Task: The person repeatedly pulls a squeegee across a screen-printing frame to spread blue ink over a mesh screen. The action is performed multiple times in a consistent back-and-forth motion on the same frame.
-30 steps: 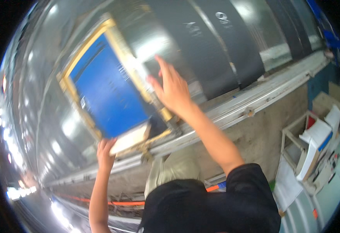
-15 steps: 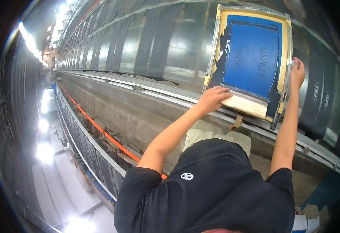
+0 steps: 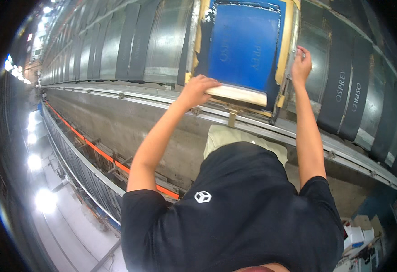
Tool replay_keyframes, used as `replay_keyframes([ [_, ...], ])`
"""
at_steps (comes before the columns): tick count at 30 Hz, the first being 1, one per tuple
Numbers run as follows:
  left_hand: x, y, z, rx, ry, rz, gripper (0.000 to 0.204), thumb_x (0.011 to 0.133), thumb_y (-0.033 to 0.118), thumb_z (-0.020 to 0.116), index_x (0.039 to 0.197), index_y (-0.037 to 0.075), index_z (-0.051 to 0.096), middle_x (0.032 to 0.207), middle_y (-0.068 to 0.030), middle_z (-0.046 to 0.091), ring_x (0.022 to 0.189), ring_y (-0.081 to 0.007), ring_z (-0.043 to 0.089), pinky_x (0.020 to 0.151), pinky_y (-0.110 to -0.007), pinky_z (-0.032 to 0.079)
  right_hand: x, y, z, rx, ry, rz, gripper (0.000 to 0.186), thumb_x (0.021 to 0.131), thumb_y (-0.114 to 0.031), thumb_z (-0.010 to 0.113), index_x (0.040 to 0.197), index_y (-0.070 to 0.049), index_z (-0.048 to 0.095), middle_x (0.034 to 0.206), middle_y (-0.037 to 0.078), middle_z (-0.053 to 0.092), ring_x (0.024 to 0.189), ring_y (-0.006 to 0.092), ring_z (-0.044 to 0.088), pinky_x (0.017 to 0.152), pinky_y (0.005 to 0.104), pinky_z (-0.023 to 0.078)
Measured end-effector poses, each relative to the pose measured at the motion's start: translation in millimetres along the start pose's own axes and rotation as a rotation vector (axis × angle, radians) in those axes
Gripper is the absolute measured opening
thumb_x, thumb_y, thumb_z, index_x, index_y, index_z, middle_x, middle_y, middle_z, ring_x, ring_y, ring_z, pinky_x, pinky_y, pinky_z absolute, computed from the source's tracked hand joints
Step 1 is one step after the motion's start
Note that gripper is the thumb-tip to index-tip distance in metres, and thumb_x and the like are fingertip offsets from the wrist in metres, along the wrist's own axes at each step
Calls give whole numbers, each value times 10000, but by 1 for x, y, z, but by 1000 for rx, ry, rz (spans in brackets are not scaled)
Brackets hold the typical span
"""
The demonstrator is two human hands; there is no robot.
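My left hand [image 3: 197,92] grips the left end of a pale wooden squeegee [image 3: 238,94] lying across the near end of a screen-printing frame. The frame [image 3: 283,54] has tan-taped borders around a blue mesh [image 3: 239,45], with dark smears along the mesh's edges. My right hand [image 3: 301,65] holds the metal right side of the frame, fingers bent over it. A small bracket [image 3: 232,118] shows below the frame's near edge.
A long sloped metal table [image 3: 167,45] carries dark printed strips [image 3: 340,99], with a rail [image 3: 110,94] along its near edge. At left, an orange bar [image 3: 84,137] runs beside a metal railing [image 3: 91,167]. Boxes and pale items [image 3: 358,233] sit at lower right.
My right hand went from hovering open to holding the frame's right side. My left hand stays at the squeegee. The view has swung, and over the last half second the frame shifted leftward and upward in it.
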State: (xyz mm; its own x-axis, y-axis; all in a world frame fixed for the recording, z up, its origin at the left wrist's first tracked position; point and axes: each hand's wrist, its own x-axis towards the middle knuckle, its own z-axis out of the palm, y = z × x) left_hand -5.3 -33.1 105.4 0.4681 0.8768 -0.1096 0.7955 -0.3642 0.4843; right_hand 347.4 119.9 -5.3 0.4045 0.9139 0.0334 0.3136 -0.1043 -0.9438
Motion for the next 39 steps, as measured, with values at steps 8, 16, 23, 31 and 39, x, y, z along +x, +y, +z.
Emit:
replay_keyframes([
  [8, -3, -34, 51, 120, -10, 12, 601, 722, -33, 654, 1289, 166, 656, 1303, -37, 651, 1152, -278, 584, 974, -412, 481, -4, 15, 22, -97, -12, 31, 201, 1007, -258, 567, 1105, -124, 681, 636, 80, 608, 591, 202, 571, 614, 384, 458],
  [16, -48, -41, 49, 159, 112, -108, 680, 689, -25, 675, 1317, 233, 656, 1331, 14, 651, 1161, -279, 597, 932, -406, 508, -6, 25, 41, -205, 15, 28, 204, 1012, -255, 528, 1117, -168, 680, 733, 145, 689, 723, 327, 678, 693, 455, 493],
  [23, -66, -25, 61, 146, 110, -12, 674, 677, -42, 656, 1295, 227, 669, 1322, 1, 656, 1168, -273, 603, 927, -418, 494, 0, 25, 47, -292, -5, 80, 221, 998, -271, 536, 1121, -175, 693, 897, 173, 734, 878, 401, 694, 800, 486, 522],
  [31, 2, -70, 69, 218, 231, 36, 692, 664, -40, 668, 1306, 215, 643, 1320, -14, 643, 1179, -263, 588, 969, -410, 476, 5, 28, 33, -419, -105, 5, 272, 997, -318, 551, 1173, -171, 697, 1047, 171, 707, 978, 378, 666, 863, 460, 515],
  [39, 167, -143, 11, 100, 256, -55, 576, 740, -24, 679, 1266, 208, 686, 1232, -60, 695, 1129, -302, 640, 949, -399, 523, 17, -35, 22, -920, -268, -436, 375, 916, -366, 688, 1196, -117, 707, 1213, 122, 635, 1175, 316, 551, 971, 422, 464],
])
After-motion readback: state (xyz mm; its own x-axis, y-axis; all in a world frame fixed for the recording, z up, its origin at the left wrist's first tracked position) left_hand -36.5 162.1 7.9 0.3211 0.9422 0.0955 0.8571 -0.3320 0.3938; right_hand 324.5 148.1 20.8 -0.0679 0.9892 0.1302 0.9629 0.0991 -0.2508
